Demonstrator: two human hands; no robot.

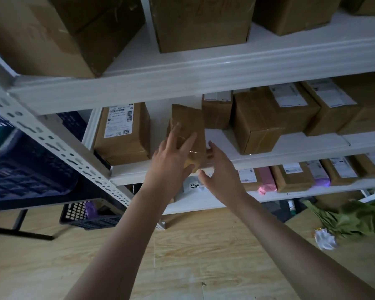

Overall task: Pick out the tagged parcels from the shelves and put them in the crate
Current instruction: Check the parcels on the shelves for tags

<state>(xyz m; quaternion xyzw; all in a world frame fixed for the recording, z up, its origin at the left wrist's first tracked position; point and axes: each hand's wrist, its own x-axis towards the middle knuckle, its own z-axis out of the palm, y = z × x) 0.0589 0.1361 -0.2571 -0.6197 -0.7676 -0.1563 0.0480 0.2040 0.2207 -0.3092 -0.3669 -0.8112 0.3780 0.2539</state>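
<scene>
Currently a small brown parcel is held tilted at the front edge of the middle shelf of a white metal rack. It is pressed from the left by the left hand, whose fingers lie fairly straight and spread across its near face, with the thumb tucked under the lower corner. The right hand is placed at the parcel's lower right edge; its fingers are loosely extended, and whether they are curled round the far side cannot be told, since that side is hidden. No label is seen on the face of the parcel that shows.

To the left on the same shelf a larger labelled box is stood, just beside the parcel. To the right, several taped boxes with white labels are lined up. Big cardboard cartons are stacked on the upper shelf. On the lower shelf, smaller labelled parcels and a pink packet are ranged. A dark blue crate is seen at the left, well apart from the hands, and a second dark basket is set on the wooden floor below it. Green leafy stuff is laid at the right.
</scene>
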